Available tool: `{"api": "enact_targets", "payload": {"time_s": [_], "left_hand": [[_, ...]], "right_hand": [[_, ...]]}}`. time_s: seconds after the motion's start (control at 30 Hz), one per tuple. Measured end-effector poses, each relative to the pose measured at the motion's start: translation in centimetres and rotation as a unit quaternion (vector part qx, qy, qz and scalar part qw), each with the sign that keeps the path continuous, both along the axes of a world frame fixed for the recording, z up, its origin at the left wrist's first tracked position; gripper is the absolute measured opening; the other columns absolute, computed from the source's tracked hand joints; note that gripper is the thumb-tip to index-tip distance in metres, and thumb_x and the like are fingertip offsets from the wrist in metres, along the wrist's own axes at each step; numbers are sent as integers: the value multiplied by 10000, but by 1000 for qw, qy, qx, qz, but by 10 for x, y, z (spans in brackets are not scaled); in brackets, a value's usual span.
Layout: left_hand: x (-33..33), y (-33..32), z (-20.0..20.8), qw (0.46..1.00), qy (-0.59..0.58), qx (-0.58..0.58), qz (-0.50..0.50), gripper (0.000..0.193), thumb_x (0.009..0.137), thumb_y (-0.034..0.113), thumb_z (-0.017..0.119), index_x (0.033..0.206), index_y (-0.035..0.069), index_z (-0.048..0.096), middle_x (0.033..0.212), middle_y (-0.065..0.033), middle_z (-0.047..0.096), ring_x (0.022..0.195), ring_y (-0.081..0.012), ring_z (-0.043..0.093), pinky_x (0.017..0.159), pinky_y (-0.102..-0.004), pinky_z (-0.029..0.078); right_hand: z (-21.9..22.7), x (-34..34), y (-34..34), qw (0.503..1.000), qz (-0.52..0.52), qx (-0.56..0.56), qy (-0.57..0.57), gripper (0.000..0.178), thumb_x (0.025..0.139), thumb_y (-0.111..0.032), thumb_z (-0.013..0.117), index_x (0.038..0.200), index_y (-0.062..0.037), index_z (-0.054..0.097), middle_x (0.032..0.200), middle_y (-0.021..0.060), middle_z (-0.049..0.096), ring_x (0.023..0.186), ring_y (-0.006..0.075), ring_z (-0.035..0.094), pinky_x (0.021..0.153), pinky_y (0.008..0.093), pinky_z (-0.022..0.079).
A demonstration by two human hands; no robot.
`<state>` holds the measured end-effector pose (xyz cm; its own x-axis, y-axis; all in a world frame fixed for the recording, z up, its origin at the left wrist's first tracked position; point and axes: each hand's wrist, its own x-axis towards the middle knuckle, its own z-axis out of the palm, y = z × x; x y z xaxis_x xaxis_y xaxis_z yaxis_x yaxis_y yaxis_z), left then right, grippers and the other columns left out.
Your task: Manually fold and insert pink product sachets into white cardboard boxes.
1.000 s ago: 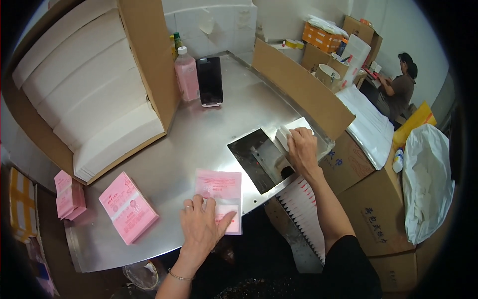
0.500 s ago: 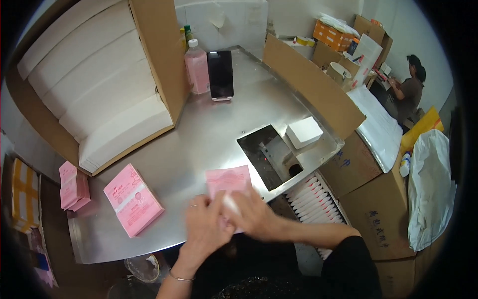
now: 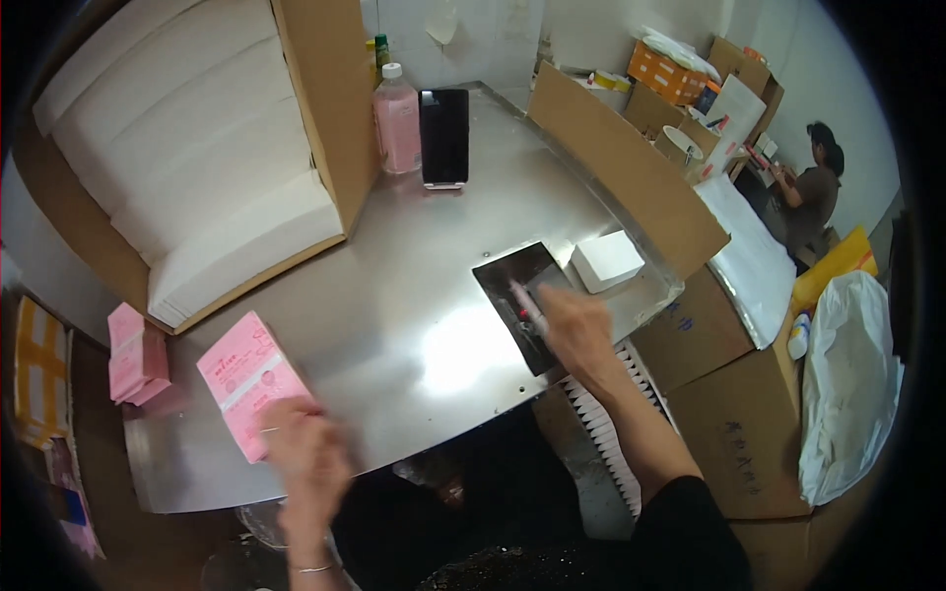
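My left hand [image 3: 304,448] is blurred at the near left, with its fingers on the near corner of a flat pink packet [image 3: 244,377] lying on the steel table [image 3: 414,295]; its grip cannot be made out. My right hand [image 3: 576,330] reaches over a dark rectangular recess [image 3: 512,276] in the table. It is closed on a small slim pink and white item [image 3: 525,303]. A small white box [image 3: 608,259] sits just right of the recess.
A big cardboard box [image 3: 325,108] of white stacked sheets stands at the back left. A pink bottle [image 3: 398,123] and a dark phone [image 3: 444,133] stand behind. More pink packets [image 3: 136,353] lie far left. Cardboard boxes [image 3: 690,335], a white bag [image 3: 847,384] and a person [image 3: 808,187] are on the right.
Both hands held a pink packet at the table's middle. Now the left hand has gone left to the pink packet there, and the right hand has reached to the recess and holds a slim item.
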<state>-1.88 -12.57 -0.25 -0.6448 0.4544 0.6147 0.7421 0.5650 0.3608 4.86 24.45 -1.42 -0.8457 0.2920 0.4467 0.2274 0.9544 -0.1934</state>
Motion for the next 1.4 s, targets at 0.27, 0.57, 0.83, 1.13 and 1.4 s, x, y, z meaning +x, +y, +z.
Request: {"api": "enact_targets", "payload": {"time_s": [0.27,0.57,0.83,1.13,1.4], "left_hand": [[-48,-67,13,972,-137,-110,157,209,793,-6,615,998,23,581,976,-149,580,995,-342,514,955,-469,380],[20,96,-4,971,-108,-11,-211,244,795,-29,658,1020,18,576,1016,-192,531,961,-389,533,876,-471,456],[23,98,4,984,-74,-148,-71,756,696,345,790,1314,-13,544,1527,-288,344,1365,-475,380,983,-527,389],[8,88,-13,983,-7,-184,19,513,782,265,668,1266,102,619,1450,-156,474,1230,-424,457,910,-531,364],[7,103,11,975,-12,-218,43,579,786,509,739,1163,82,633,1123,-161,541,963,-336,501,772,-434,403]], "right_hand": [[-4,6,74,979,-140,129,66,144,874,-168,653,931,-37,677,893,121,591,913,307,569,800,448,433],[10,2,61,977,-21,119,173,364,777,-13,613,1138,16,645,1107,172,642,956,341,613,769,469,478],[1,12,-99,959,279,34,37,379,807,-145,628,1146,25,637,1031,178,613,1018,335,624,1080,690,298],[16,-3,-35,987,98,85,96,257,719,-68,635,971,-23,612,896,145,601,811,334,574,799,471,437],[-7,6,72,978,-132,140,84,121,900,-160,652,882,-47,690,875,103,587,888,283,571,848,476,419]]}}
